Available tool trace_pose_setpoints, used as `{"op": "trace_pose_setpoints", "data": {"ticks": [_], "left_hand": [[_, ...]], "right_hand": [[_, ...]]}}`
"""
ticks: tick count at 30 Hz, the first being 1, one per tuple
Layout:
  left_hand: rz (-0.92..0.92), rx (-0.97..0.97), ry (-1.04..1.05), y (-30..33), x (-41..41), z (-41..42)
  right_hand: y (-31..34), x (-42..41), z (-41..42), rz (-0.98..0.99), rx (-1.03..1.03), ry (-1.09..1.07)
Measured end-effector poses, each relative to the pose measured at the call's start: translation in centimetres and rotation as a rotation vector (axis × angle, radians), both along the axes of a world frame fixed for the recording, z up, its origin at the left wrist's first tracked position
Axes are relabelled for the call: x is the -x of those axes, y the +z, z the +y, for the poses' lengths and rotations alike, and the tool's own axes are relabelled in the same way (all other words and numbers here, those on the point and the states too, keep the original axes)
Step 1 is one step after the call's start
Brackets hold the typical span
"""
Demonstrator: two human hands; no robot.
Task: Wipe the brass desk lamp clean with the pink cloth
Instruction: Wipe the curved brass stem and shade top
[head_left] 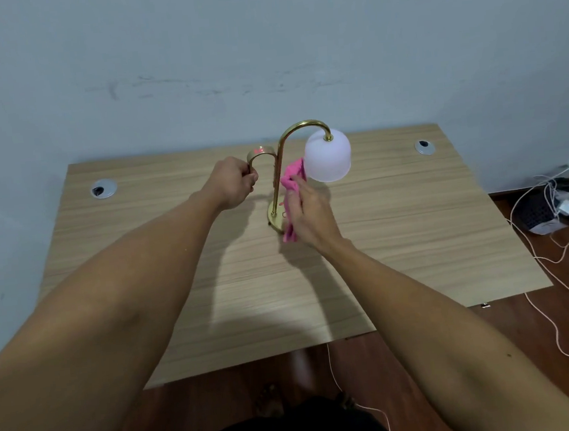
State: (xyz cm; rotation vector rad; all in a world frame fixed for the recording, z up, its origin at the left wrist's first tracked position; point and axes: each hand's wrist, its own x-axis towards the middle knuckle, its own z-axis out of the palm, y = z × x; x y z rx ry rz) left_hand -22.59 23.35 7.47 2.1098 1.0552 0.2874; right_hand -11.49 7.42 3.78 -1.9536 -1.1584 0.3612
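The brass desk lamp stands near the middle of the wooden desk, with a curved neck, a round base and a white dome shade hanging to the right. A shorter brass arch curves off to the left of the stem. My left hand grips the low end of that arch. My right hand holds the pink cloth just right of the upright stem, under the shade. The cloth hangs down past the base.
Two round cable grommets sit at the desk's back corners. A blue-grey wall stands right behind the desk. On the wooden floor to the right lie a dark basket and loose white cables.
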Motion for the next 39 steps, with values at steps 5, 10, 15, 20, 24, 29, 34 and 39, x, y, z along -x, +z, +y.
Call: {"op": "trace_pose_setpoints", "data": {"ticks": [5, 10, 15, 20, 24, 29, 34, 39], "left_hand": [[0.002, -0.004, -0.003, 0.1, 0.0, -0.1], [0.006, 0.010, -0.006, 0.2, 0.0, 0.0], [0.012, 0.023, -0.002, 0.2, 0.0, -0.1], [-0.031, 0.048, 0.008, 0.0, 0.3, -0.3], [-0.071, 0.095, 0.045, -0.1, 0.6, -0.8], [-0.043, 0.049, 0.055, 0.7, 0.7, -1.5], [0.025, -0.054, 0.025, 1.0, 1.2, -1.8], [0.033, -0.036, 0.028, 1.0, 1.3, -1.6]], "right_hand": [[2.1, -0.6, 1.0, 0.715, -0.014, -0.539], [5.1, 1.4, 3.9, 0.686, -0.189, -0.431], [3.6, 1.9, 3.6, 0.616, -0.005, -0.263], [2.4, 2.6, 2.5, 0.681, -0.007, -0.540], [4.9, 5.6, 1.5, 0.482, -0.476, -0.589], [4.3, 6.5, 3.7, 0.039, -0.457, -0.110], [2.8, 4.4, 5.3, -0.505, -0.012, -0.026], [3.0, 1.5, 5.0, -0.884, 0.038, 0.158]]}}
